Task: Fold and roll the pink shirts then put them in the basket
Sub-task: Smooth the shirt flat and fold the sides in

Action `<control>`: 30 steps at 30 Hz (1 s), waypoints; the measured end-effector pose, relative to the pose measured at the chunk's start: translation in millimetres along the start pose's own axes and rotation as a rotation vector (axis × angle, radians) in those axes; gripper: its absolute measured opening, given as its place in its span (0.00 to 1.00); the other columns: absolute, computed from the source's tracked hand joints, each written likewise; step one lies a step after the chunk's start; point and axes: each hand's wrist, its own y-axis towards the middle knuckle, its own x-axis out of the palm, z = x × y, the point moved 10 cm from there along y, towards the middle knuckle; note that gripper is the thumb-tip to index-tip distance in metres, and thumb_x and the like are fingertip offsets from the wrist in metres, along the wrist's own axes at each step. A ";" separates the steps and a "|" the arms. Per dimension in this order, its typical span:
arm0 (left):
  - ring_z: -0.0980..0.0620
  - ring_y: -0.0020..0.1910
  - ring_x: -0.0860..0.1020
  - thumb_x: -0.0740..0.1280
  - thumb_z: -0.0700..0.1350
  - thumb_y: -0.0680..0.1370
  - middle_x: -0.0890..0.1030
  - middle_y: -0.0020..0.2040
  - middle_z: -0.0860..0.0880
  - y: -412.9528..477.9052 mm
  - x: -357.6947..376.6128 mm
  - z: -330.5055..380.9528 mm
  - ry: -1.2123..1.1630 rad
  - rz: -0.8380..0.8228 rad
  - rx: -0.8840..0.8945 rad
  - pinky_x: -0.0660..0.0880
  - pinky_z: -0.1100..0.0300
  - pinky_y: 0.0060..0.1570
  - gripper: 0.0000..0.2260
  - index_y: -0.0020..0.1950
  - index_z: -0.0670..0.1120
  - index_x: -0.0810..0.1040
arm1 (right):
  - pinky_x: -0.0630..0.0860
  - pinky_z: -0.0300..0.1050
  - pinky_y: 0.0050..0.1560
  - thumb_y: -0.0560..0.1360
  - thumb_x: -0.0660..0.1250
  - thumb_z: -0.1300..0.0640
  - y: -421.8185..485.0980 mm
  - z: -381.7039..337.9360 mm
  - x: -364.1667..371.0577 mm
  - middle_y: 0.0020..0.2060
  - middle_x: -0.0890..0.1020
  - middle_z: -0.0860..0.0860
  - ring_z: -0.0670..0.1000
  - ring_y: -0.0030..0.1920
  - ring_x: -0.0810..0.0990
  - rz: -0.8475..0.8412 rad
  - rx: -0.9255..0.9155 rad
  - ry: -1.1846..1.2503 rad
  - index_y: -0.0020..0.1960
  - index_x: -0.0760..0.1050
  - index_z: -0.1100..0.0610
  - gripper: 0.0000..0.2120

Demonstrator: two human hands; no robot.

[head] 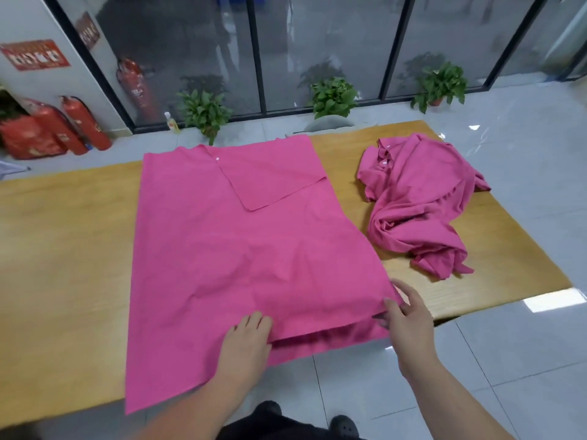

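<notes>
Pink and laid flat, the spread shirt (228, 249) covers the middle of the wooden table (63, 249), collar at the far edge and hem hanging slightly over the near edge. Its right sleeve (273, 182) is folded inward across the chest. The left hand (246, 338) rests palm down on the near hem with the fingers laid out flat, pressing the cloth and gripping nothing. The right hand (409, 315) pinches the near right corner of the hem between thumb and fingers, lifting the top layer a little off the layer below.

To the right on the same table, apart from the spread one, lies a crumpled shirt (416, 204) of the same pink, bunched in a heap.

Beyond the table, potted plants (333, 96) stand along a glass wall (190, 42), with a small bottle (172, 122) and red fire extinguishers (79, 125) at the far left. Pale floor tiles (508, 360) lie at the near right, beside dark shoes (344, 427).
</notes>
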 end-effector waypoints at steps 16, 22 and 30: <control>0.46 0.47 0.74 0.81 0.41 0.67 0.75 0.48 0.51 -72.0 5.9 -9.2 0.042 0.227 -0.401 0.73 0.48 0.44 0.16 0.52 0.49 0.82 | 0.84 0.62 0.47 0.79 0.71 0.45 23.3 90.2 -33.1 0.33 0.85 0.46 0.54 0.40 0.85 -0.137 0.144 -0.305 0.45 0.82 0.46 0.07; 0.46 0.50 0.78 0.74 0.45 0.78 0.75 0.51 0.51 -101.9 35.4 3.2 -0.565 0.296 -0.809 0.78 0.46 0.49 0.13 0.60 0.50 0.75 | 0.84 0.56 0.42 0.78 0.68 0.34 23.7 103.5 -44.6 0.30 0.85 0.49 0.53 0.35 0.85 -0.134 0.186 -0.373 0.40 0.82 0.54 0.24; 0.45 0.55 0.84 0.69 0.43 0.84 0.81 0.57 0.44 -116.2 80.5 6.8 -1.543 0.594 -1.312 0.81 0.52 0.50 0.07 0.57 0.41 0.74 | 0.84 0.55 0.50 0.80 0.74 0.51 14.1 117.6 -8.2 0.45 0.88 0.55 0.57 0.48 0.88 -0.187 0.453 0.121 0.56 0.83 0.60 0.12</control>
